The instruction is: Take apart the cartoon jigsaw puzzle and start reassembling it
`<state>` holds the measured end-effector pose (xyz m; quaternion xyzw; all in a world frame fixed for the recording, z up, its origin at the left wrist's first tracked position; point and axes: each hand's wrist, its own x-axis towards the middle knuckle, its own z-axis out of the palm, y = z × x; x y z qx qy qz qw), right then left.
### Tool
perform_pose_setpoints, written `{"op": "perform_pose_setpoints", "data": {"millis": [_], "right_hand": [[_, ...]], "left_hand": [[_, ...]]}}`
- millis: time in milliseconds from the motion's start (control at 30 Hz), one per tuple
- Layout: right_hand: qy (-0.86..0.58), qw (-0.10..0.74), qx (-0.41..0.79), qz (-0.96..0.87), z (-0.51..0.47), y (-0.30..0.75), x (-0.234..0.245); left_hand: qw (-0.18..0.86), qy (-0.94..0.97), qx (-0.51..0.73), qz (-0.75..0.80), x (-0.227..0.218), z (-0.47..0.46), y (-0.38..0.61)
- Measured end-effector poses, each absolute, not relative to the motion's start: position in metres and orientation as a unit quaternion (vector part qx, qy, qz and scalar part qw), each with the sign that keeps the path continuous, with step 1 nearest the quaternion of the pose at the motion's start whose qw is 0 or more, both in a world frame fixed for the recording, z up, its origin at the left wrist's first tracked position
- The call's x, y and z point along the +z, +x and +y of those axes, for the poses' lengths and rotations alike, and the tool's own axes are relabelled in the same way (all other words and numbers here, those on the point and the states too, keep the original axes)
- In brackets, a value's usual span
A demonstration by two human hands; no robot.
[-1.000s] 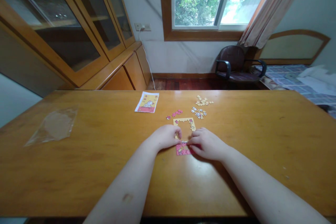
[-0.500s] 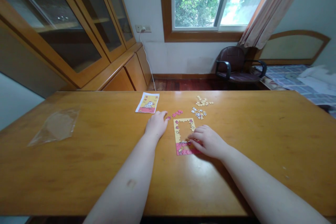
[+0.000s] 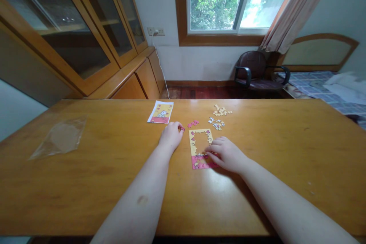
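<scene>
A partly built jigsaw frame (image 3: 197,143), yellow with a pink bottom strip, lies on the wooden table (image 3: 114,183). My right hand (image 3: 227,154) rests on its lower right part, fingers curled and pressing on the pieces. My left hand (image 3: 170,137) is just left of the frame's top, fingers closed in a pinch on a small pink puzzle piece (image 3: 181,128). A few loose pink pieces (image 3: 193,123) lie just beyond it. Further back lie a mixed pile of pieces (image 3: 216,123) and a yellow pile (image 3: 222,111).
A printed reference card (image 3: 160,111) lies at the back middle of the table. A clear plastic bag (image 3: 58,137) sits at the left. Behind the table are a wooden glass-door cabinet (image 3: 85,34), a dark armchair (image 3: 254,70) and a window.
My left hand left the frame's lower edge, moved up and left to the loose pink pieces, and closed on one. My right hand stayed on the frame.
</scene>
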<state>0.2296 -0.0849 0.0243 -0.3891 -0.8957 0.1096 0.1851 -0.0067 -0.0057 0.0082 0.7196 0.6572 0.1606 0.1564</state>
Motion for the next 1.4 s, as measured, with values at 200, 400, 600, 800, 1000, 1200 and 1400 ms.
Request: {"op": "perform_pose_setpoints", "data": {"millis": [200, 400, 600, 800, 1000, 1200, 1400], "right_hand": [[-0.397, 0.196, 0.104, -0.891, -0.085, 0.230, 0.023], [-0.439, 0.237, 0.076, -0.863, -0.084, 0.231, 0.021], [-0.443, 0.244, 0.063, -0.860, -0.084, 0.231, 0.018], [-0.420, 0.239, 0.068, -0.873, -0.082, 0.233, 0.015], [-0.425, 0.243, 0.070, -0.869, -0.083, 0.232, 0.019], [-0.442, 0.250, 0.061, -0.859, -0.083, 0.234, 0.020], [-0.448, 0.243, 0.067, -0.858, -0.082, 0.236, 0.022]], "left_hand": [[0.265, 0.691, 0.243, 0.627, 0.015, -0.009, -0.003], [0.469, 0.597, 0.352, 0.547, 0.018, -0.021, 0.017], [0.590, 0.588, 0.317, 0.453, 0.019, -0.041, 0.039], [0.597, 0.598, 0.305, 0.439, 0.019, -0.042, 0.039], [0.604, 0.597, 0.303, 0.433, 0.019, -0.043, 0.039], [0.605, 0.601, 0.309, 0.421, 0.021, -0.044, 0.038], [0.575, 0.638, 0.287, 0.424, 0.020, -0.043, 0.039]]}}
